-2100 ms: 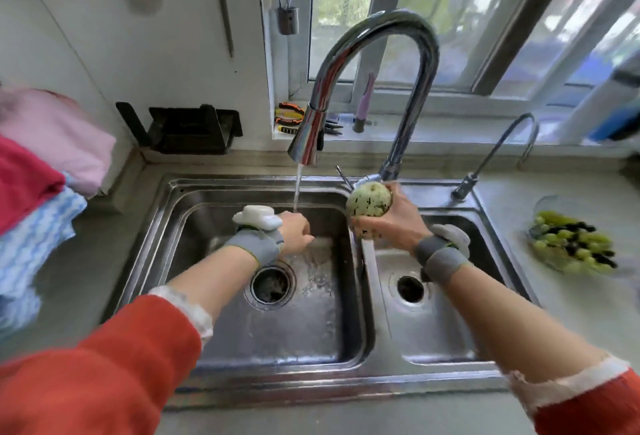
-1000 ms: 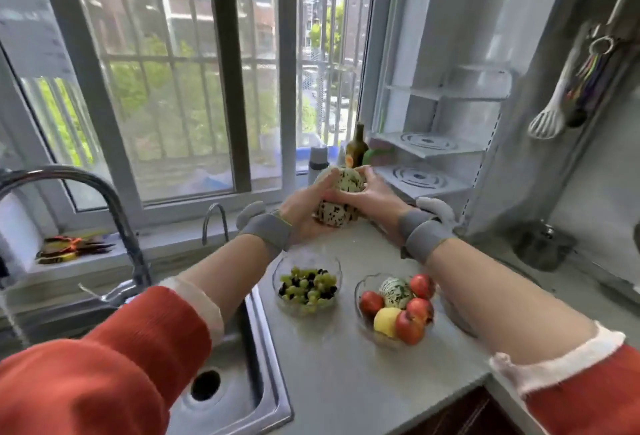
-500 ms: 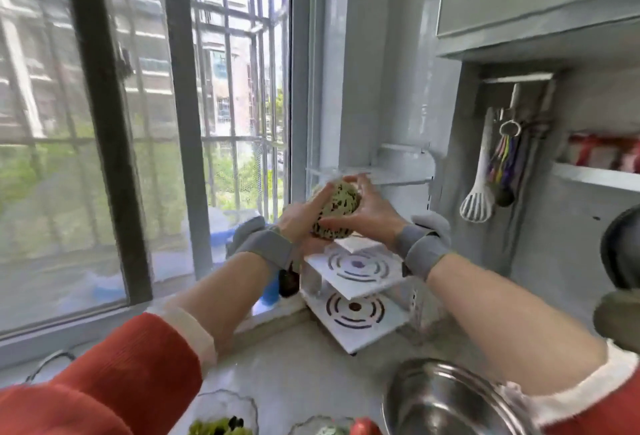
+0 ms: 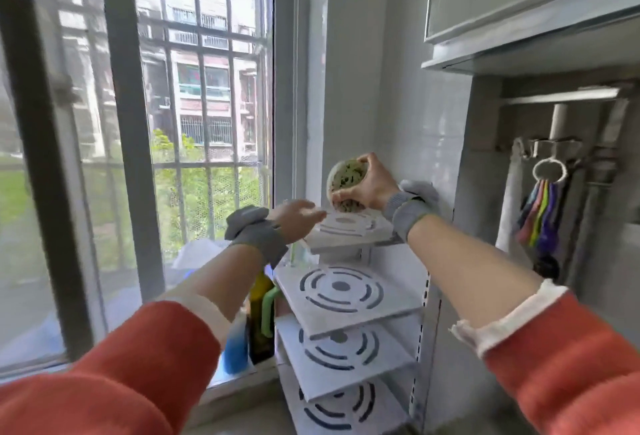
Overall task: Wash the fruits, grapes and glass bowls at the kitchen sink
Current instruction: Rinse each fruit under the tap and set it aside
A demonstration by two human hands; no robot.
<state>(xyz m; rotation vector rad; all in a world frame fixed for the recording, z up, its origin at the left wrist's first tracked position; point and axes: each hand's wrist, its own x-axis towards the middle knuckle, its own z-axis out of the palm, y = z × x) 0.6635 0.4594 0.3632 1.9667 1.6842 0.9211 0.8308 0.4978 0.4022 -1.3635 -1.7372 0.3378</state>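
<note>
Gripping a speckled green melon (image 4: 347, 180), the right hand (image 4: 372, 185) is seen raised just above the top tier of a white corner rack (image 4: 349, 296). The fingers are curled around the right side and the underside of the fruit, and the thumb is laid over its top. The melon is held directly over the top shelf (image 4: 346, 232); it seems to be just touching the shelf, but because of the blur this cannot be told for certain. The left hand (image 4: 296, 218) is kept apart from the fruit, with the fingers stretched out flat and nothing held; the fingertips are seen at the left edge of the same shelf. Grey wristbands are worn on both wrists, and orange sleeves with white cuffs are pushed back on both forearms. Below the top shelf, three more shelves with ring-shaped slots are stacked. A dark bottle (image 4: 259, 323) is standing left of the rack, by the barred window (image 4: 131, 122). On the right, coloured measuring spoons (image 4: 540, 212) are hung from a ring under the cabinet (image 4: 519, 1).
</note>
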